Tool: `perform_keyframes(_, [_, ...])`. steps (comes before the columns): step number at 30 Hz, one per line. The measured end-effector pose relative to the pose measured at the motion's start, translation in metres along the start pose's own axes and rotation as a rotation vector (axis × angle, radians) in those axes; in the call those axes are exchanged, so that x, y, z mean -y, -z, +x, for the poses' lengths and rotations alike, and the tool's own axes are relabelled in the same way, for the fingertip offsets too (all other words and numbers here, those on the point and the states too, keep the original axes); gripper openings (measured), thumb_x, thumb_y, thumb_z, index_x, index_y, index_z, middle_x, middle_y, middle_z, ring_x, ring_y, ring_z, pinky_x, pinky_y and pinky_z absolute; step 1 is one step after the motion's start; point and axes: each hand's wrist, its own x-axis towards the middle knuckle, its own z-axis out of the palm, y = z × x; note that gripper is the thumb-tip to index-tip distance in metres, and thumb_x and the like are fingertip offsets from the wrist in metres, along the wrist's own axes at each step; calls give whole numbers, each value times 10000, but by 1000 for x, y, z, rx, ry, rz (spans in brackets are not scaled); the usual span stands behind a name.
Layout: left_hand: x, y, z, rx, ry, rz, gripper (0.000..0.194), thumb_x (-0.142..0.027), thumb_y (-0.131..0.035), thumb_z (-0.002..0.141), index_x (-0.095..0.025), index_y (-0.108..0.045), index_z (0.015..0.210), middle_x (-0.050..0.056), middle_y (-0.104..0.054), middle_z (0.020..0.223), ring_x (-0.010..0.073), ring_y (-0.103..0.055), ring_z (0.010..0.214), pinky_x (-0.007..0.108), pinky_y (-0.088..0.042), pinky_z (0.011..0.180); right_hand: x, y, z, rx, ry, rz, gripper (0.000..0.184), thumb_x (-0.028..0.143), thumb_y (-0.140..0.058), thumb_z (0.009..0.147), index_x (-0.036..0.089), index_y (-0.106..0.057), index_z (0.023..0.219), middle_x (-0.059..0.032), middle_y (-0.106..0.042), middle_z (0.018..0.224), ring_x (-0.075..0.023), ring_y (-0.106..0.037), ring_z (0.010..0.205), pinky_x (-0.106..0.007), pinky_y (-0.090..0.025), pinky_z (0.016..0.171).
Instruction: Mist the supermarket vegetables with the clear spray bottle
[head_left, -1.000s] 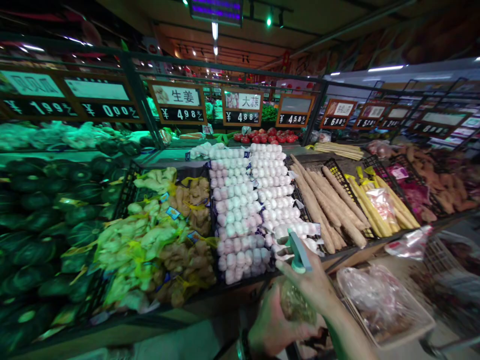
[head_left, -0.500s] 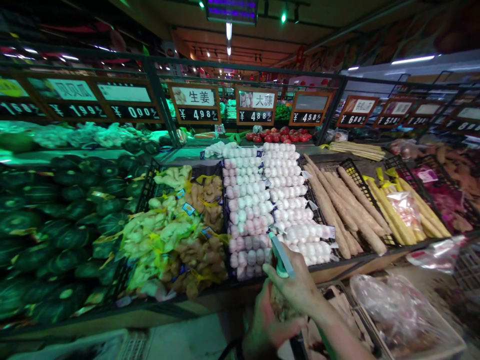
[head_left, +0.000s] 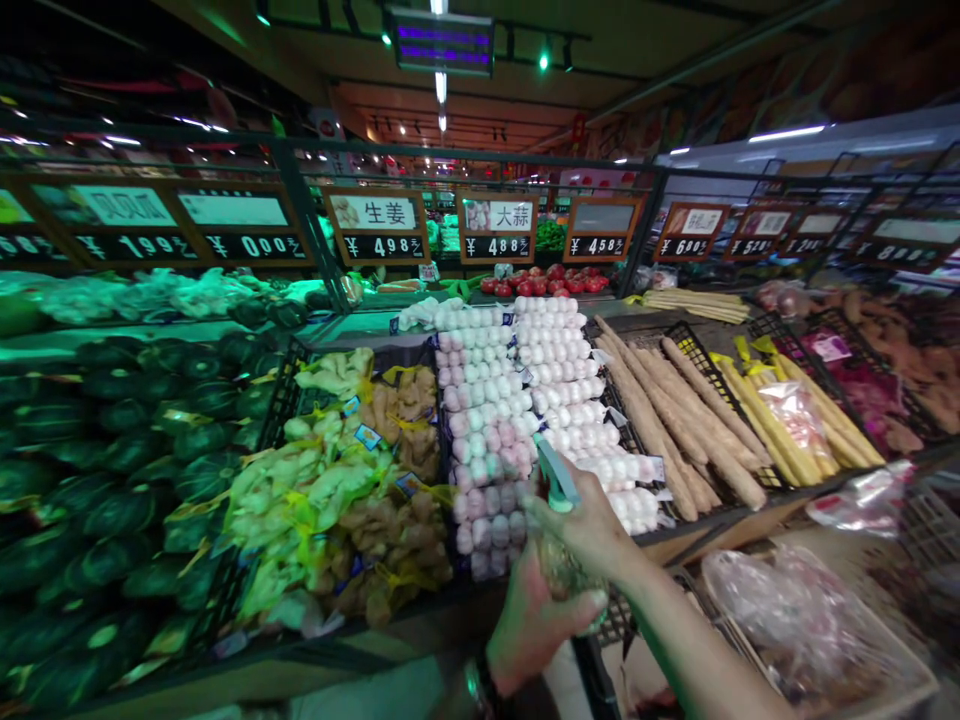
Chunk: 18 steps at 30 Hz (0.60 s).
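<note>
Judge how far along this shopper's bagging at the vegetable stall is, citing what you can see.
Done: a filled plastic bag already lies in the cart basket. In hand: the left hand cups a small bag of produce from below, while the right hand grips its top beside a pale green strip. Left: this bag is not yet in the basket; whether its neck is closed cannot be told.

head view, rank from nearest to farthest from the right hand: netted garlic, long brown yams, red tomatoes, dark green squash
1. The netted garlic, right behind the right hand at the front of the stand.
2. The long brown yams, just to the right of the garlic.
3. The dark green squash, far left of the stand.
4. The red tomatoes, at the back behind the garlic.
</note>
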Motion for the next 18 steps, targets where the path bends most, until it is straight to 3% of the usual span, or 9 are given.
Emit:
perform_keyframes(4, [-28,9,49,52,-55,197,672,-415,-968,786,-179,-643,1325,107,-792,1188,283,-734,1053,424,-580,937,2,18,43,-129,24,-38,202,382,-780,864,246,-648,933,53,-638,767,-186,-592,705,-316,-448,678])
perform_keyframes(7, [-46,11,83,98,-71,205,715,-509,-974,752,-182,-619,1279,85,-767,1094,257,-718,949,414,-571,862,9,32,75,-165,58,-69,334,425,-810,841,229,-709,1091,12,-730,942,-211,-651,812,-334,-486,754])
perform_keyframes(10, [-59,10,106,117,-87,250,659,-517,-962,768,-172,-629,1220,95,-759,1097,265,-713,976,429,-566,891,15,44,98,-185,84,-86,436,467,-826,824,218,-721,1166,-23,-768,1095,-227,-679,884,-350,-512,796])
perform_keyframes(15, [-68,11,129,110,-125,367,636,-418,-954,750,-163,-626,1232,117,-750,1191,282,-697,1086,445,-550,972,13,55,113,-310,86,-126,244,435,-782,790,232,-698,895,6,-705,798,-229,-648,755,-356,-493,732])
perform_keyframes(18, [-69,14,133,88,-102,394,671,-371,-954,721,-173,-598,1254,85,-747,1173,244,-700,1043,410,-565,943,5,56,113,-438,43,-116,266,474,-748,800,243,-648,886,16,-655,723,-235,-634,673,-362,-490,673])
